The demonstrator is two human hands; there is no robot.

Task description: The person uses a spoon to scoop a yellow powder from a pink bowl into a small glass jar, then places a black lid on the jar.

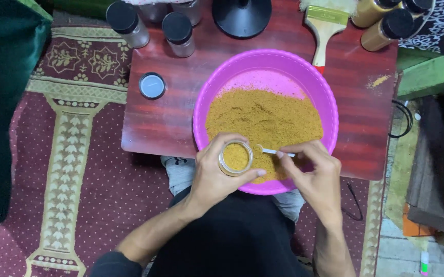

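While low red table [160, 118] stands on patterned carpet [73, 169], wall unseen.

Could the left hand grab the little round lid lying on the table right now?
Probably not right away: the left hand is wrapped around a small glass jar of yellow-brown powder. The round silver lid lies uncovered on the red-brown wooden table, so the path looks free.
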